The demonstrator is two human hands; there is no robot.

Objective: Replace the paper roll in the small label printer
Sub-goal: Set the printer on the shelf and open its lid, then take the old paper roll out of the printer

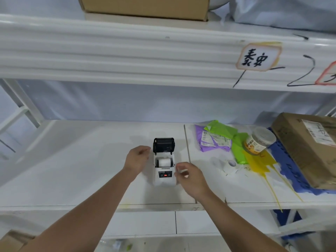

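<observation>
A small white label printer stands on the white shelf, its black lid raised. A white paper roll lies in the open compartment. My left hand hovers just left of the printer, fingers loosely curled, holding nothing. My right hand is at the printer's right side, its fingers pinching a small white strip of paper. A second white paper roll lies on the shelf to the right, with loose label scraps around it.
To the right lie purple and green mailer bags, a yellow bag, a clear lidded jar, a blue crate and a cardboard box. An upper shelf overhangs, carrying another carton.
</observation>
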